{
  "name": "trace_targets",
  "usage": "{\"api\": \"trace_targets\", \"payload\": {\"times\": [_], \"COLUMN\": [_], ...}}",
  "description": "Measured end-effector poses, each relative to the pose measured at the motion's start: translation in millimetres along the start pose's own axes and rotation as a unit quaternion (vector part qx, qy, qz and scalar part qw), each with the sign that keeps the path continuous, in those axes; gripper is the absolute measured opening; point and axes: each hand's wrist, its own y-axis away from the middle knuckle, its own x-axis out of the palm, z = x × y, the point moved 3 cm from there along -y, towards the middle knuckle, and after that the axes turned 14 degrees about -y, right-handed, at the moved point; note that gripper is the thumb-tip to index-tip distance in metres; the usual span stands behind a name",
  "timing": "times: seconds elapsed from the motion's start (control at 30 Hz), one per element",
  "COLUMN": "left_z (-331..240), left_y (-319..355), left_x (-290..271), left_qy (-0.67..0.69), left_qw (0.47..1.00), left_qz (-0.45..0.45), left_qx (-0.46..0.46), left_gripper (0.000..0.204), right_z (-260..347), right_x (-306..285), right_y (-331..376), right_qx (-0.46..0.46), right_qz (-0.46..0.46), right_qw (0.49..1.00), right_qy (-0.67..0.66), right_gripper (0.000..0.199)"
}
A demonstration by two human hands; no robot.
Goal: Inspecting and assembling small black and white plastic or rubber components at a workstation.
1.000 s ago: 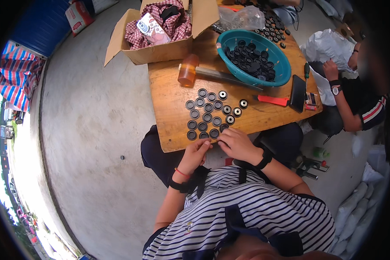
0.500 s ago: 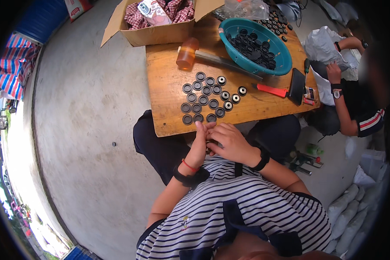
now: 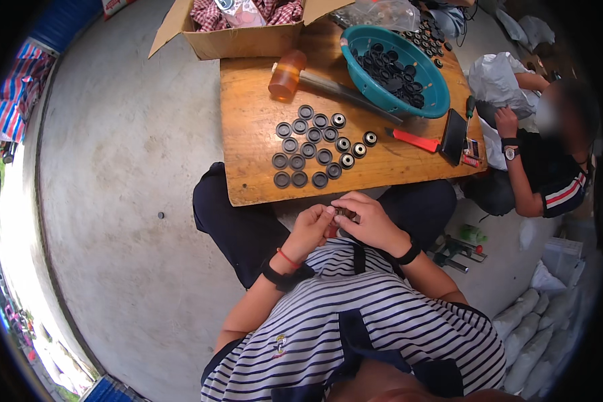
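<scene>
Head view: I see left hand [image 3: 309, 229] and right hand [image 3: 370, 222] pinching one dark piece [image 3: 342, 212].
Near plain discs [image 3: 314, 135]: fifteen.
Near metal-centred discs [image 3: 342, 145]: five.
Mallet [image 3: 287, 76]: one.

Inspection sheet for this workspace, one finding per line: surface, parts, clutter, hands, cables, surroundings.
Surface: wooden table, partly covered.
Parts: black discs in loose rows; metal-centred discs beside them; teal basin holding more dark discs.
Clutter: orange-headed mallet, red-handled tool, screwdriver, open carton.
Hands: left hand and right hand meet at a small dark part, partly hidden by fingers.
Cables: cord-like strand beyond the table; unclear.
Surroundings: concrete floor; another person right; pale sacks lower right.
</scene>
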Motion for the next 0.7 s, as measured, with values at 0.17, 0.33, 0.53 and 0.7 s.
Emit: {"api": "trace_targets", "payload": {"times": [0.17, 0.33, 0.53, 0.7], "left_z": [0.9, 19.2, 44.9, 41.9], "left_y": [-2.4, -7.1, -7.7, -6.6], "left_x": [-4.9, -19.9, -34.3, -32.9], "left_qy": [0.004, 0.268, 0.328, 0.267], "left_qw": [0.999, 0.96, 0.94, 0.962], "left_qz": [-0.029, -0.004, 0.022, 0.013], "left_qx": [-0.033, -0.082, -0.089, -0.06], "left_gripper": [0.028, 0.022, 0.019, 0.027], "right_z": [-0.6, -11.7, -12.7, -10.4], "right_x": [-3.5, -19.6, -11.4, -6.3], "right_y": [-7.1, -31.4, -50.2, -57.4], "right_qx": [-0.086, 0.032, -0.068, -0.082], "right_qz": [0.027, -0.102, -0.099, -0.088], "right_qw": [0.986, 0.993, 0.973, 0.958], "right_qy": [0.137, 0.048, 0.198, 0.262], "right_gripper": [0.024, 0.026, 0.023, 0.022]}}
